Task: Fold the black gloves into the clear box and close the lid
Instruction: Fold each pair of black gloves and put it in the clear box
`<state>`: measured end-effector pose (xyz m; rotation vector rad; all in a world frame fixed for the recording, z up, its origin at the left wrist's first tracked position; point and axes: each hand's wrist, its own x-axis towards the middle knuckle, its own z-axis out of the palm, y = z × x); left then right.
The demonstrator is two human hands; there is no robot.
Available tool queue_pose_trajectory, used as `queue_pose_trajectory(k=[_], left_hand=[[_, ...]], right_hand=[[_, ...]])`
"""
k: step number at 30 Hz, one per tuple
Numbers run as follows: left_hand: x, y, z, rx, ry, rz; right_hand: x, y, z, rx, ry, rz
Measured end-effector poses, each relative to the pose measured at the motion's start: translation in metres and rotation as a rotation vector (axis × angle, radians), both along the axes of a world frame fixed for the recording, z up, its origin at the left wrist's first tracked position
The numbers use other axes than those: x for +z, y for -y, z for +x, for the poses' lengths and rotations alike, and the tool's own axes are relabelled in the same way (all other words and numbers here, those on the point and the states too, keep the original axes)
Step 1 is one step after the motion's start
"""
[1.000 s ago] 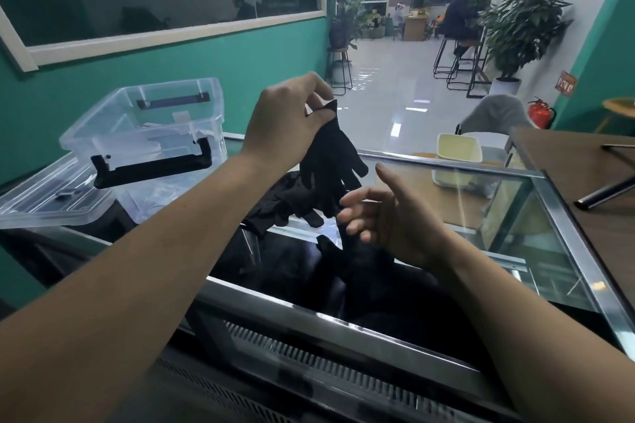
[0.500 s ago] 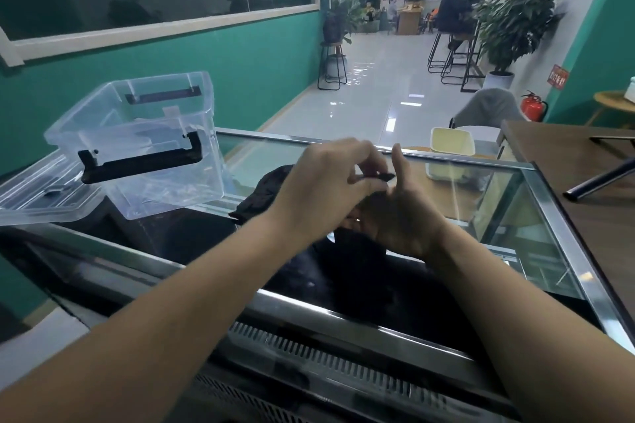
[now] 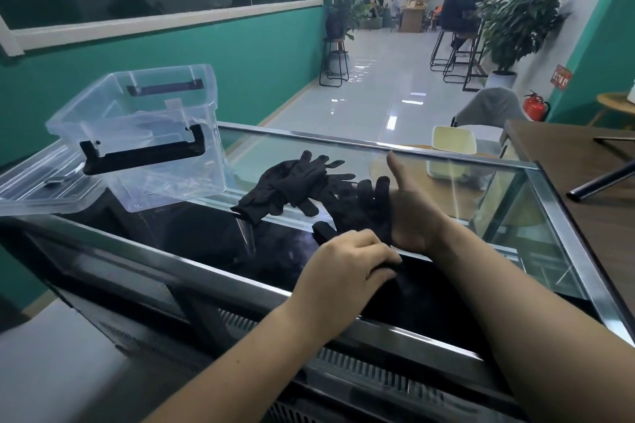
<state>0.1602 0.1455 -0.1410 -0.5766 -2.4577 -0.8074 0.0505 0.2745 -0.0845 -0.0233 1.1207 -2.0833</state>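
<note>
One black glove (image 3: pixel 357 208) lies flat on the glass counter top (image 3: pixel 481 203), its fingers pointing away from me. My left hand (image 3: pixel 347 264) is closed on that glove's cuff end at the near side. Along the glove's right edge rests my right hand (image 3: pixel 412 216), flat and open with the thumb up. A small pile of more black gloves (image 3: pixel 292 182) sits just left of it. The clear box (image 3: pixel 144 148) with black handles stands open at the left, and its clear lid (image 3: pixel 37 189) lies beside it.
The counter has a metal frame (image 3: pixel 567 237) around its glass. A dark wooden table (image 3: pixel 584 161) adjoins on the right. A cream tub (image 3: pixel 453 144) shows beyond the glass. Farther off are stools, potted plants and a seated person.
Both hands came down from mid-air to the counter. The glove that hung from my left hand now lies flat on the glass, and the pile beside it is uncovered.
</note>
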Motion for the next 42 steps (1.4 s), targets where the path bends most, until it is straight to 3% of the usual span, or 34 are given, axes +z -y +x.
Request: queue_pose_trajectory(k=[6,14,19,24,30,34,37,42], left_hand=[[-0.004,0.000,0.005,-0.036,0.056,0.051],[-0.002,0.002,0.008,-0.068,0.083,0.084],[0.000,0.014,-0.001,0.147,-0.027,0.013],[-0.003,0.030,-0.002,0.247,0.143,-0.081],[0.003,0.028,0.001,0.223,0.309,-0.009],[0.001,0.028,-0.003,0.213,0.325,-0.005],[-0.001,0.030,-0.004,0.202,0.337,0.031],[0.000,0.039,-0.004,0.264,0.270,0.227]], right_hand=[[-0.015,0.001,-0.016,-0.010,0.160,-0.054],[-0.018,0.000,-0.020,-0.013,0.055,0.005],[-0.020,-0.002,-0.024,-0.015,0.054,-0.018],[-0.025,-0.005,-0.030,0.028,-0.097,0.068],[-0.018,-0.006,-0.036,-0.178,-0.249,0.180],[-0.032,-0.011,-0.040,-0.374,-0.602,0.464],[-0.048,-0.013,-0.039,-0.376,-0.856,0.704],[-0.051,-0.025,-0.024,-0.311,-1.091,0.875]])
